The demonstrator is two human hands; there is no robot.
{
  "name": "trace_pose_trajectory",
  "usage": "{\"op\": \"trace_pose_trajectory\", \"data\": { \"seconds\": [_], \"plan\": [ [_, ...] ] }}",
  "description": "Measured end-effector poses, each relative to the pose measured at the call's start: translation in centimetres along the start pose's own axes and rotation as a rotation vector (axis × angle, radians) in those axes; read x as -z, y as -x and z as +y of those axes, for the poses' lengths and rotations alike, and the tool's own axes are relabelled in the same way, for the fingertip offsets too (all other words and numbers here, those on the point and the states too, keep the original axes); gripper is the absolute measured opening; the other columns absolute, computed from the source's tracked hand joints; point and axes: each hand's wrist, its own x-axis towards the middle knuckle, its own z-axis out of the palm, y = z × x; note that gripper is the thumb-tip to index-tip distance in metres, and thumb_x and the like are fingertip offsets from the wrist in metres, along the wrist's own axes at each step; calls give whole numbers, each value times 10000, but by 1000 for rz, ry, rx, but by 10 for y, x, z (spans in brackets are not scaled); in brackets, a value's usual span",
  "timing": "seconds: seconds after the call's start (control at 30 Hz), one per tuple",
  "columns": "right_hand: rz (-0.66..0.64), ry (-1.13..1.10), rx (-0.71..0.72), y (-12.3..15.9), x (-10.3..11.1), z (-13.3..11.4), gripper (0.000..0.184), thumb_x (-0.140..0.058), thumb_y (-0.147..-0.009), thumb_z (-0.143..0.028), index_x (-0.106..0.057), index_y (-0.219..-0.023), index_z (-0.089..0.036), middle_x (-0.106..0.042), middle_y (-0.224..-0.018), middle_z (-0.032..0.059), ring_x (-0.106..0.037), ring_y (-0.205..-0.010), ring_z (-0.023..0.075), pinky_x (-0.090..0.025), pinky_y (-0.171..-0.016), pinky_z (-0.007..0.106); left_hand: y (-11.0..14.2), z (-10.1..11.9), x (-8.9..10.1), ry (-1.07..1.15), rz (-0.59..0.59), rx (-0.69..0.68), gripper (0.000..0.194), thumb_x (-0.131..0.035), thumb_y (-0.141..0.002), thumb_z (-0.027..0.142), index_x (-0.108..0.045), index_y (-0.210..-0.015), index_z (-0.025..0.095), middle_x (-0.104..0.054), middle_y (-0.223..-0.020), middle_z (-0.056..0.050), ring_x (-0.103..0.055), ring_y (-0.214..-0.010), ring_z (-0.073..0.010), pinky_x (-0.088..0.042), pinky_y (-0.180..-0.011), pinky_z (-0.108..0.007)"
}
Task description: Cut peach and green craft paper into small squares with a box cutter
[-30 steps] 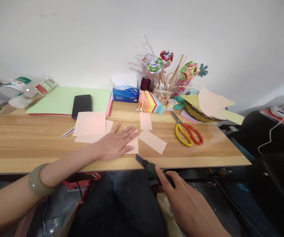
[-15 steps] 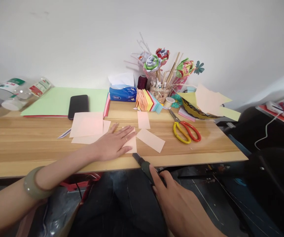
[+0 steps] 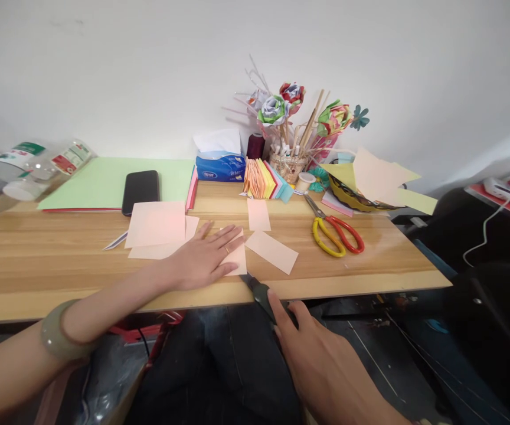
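Note:
My left hand lies flat with fingers spread on a pale pink piece of paper, pressing it to the table; the hand covers much of the paper. My right hand is wrapped round the dark green handle of a utility knife. The knife's dark blade lies at the paper's lower right corner, close to the table's front edge. Right of the paper lies a pink paper rectangle, with a smaller pink piece behind it. Larger pink sheets overlap behind my left forearm.
Scissors with yellow and red handles lie right. A phone rests on green paper. At the back stand a tissue pack, folded coloured papers and a jar of paper flowers. Plastic bottles lie far left.
The knife's tip has shifted slightly to the right and up, closer to the paper's corner. My left hand stays in place on the paper.

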Motion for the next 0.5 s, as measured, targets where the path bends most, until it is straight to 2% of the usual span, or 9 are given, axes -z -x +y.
{"op": "trace_pose_trajectory", "data": {
  "seconds": [0.2, 0.33, 0.5],
  "plan": [
    [-78, -23, 1, -11, 3, 0, 564, -542, -795, -93, -411, -1343, -121, -613, -938, 89, -647, -654, 172, -515, -446, 247, -1, -1, 0, -12, 1, -4, 599, -136, -961, 510, -65, -1462, 190, -69, -1521, -58, -48, -1405, -209, 72, -1094, -492],
    [-24, -9, -3, -9, -1, 1, 584, -574, -775, -105, -416, -1337, -131, -611, -922, 78, -641, -629, 167, -503, -430, 240, -2, -2, -1, -20, 1, -4, 605, -126, -958, 521, -70, -1462, 191, -62, -1521, -58, -48, -1405, -201, 87, -1095, -472],
    [30, 9, -13, -9, -4, 3, 599, -619, -737, -120, -450, -1311, -138, -614, -907, 65, -618, -537, 142, -474, -393, 225, -2, -3, -3, -31, 4, 4, 657, -115, -953, 525, -41, -1457, 108, -74, -1516, -103, -58, -1404, -205, 75, -1101, -457]
  ]
}}
